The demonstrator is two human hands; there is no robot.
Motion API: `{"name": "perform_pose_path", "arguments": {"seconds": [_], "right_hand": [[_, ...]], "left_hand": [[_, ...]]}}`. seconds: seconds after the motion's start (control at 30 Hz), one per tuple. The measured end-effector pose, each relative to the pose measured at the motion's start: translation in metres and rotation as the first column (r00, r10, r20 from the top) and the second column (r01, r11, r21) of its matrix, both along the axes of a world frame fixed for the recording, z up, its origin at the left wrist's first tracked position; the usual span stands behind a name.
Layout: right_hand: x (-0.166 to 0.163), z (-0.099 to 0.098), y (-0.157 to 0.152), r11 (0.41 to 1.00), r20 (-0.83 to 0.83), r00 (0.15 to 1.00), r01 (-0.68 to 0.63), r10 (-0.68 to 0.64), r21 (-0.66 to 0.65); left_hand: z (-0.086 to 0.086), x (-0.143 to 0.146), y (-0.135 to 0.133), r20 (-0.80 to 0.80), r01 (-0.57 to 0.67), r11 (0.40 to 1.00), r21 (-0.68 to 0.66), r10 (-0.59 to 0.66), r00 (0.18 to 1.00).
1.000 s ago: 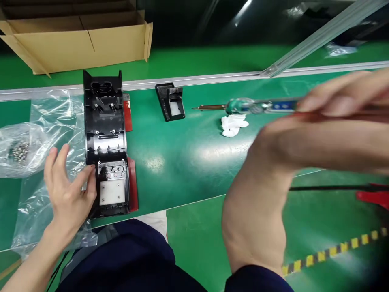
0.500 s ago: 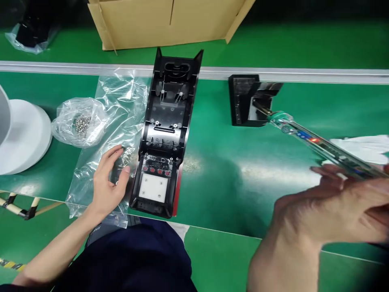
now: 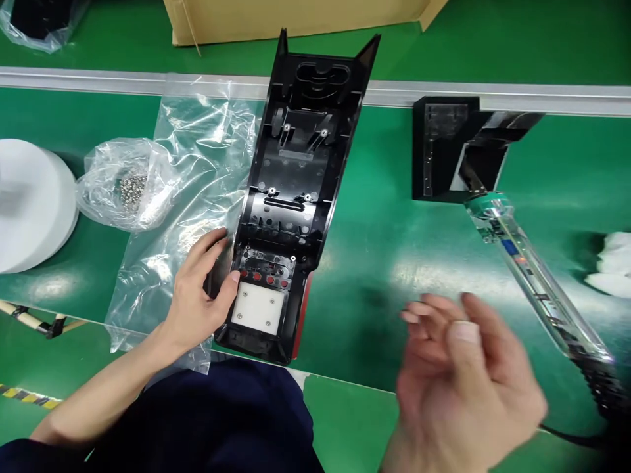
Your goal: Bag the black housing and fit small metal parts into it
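Left hand (image 3: 200, 295) fingers (image 3: 207, 246) curl against the near left edge of the long black housing (image 3: 300, 184), whose long axis runs from six toward one o'clock on the green table (image 3: 394, 249). Right hand (image 3: 463, 387), open and empty, hovers nearer the clear-handled tool (image 3: 527, 276) at two o'clock.

Bright overhead glare; motion-blurred foreground
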State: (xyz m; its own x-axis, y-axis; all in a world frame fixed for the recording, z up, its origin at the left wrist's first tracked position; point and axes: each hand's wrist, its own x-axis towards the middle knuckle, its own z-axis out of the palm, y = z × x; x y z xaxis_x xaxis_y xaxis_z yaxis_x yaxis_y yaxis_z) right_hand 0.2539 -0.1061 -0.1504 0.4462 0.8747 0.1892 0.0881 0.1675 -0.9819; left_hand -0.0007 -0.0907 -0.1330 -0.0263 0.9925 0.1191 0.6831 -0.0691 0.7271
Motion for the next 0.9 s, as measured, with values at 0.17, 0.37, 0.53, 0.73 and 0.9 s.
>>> {"name": "perform_pose_path", "arguments": {"seconds": [0.17, 0.37, 0.53, 0.73, 0.9], "right_hand": [[-0.05, 0.003, -0.008, 0.935, 0.15, 0.927, -0.323, 0.344, -0.148], [-0.055, 0.005, -0.002, 0.927, 0.21, 0.913, -0.305, 0.35, -0.219], [-0.049, 0.018, 0.015, 0.948, 0.426, 0.85, -0.307, 0.311, -0.079], [-0.051, 0.049, 0.073, 0.913, 0.775, 0.627, -0.355, 0.072, 0.202], [-0.055, 0.054, 0.11, 0.848, 0.965, 0.22, -0.53, 0.145, -0.007]], "left_hand": [[-0.004, 0.0, 0.001, -0.077, 0.088, 0.995, -0.048, -0.092, 0.993], [-0.002, -0.005, -0.01, -0.293, -0.019, 0.999, -0.039, 0.007, 0.956], [0.002, -0.019, -0.013, -0.278, -0.069, 0.997, -0.035, 0.057, 0.959], [0.005, -0.029, -0.001, -0.264, -0.089, 0.989, 0.12, 0.118, 0.957], [0.004, -0.055, 0.003, -0.396, -0.069, 0.942, 0.329, 0.204, 0.895]]}}
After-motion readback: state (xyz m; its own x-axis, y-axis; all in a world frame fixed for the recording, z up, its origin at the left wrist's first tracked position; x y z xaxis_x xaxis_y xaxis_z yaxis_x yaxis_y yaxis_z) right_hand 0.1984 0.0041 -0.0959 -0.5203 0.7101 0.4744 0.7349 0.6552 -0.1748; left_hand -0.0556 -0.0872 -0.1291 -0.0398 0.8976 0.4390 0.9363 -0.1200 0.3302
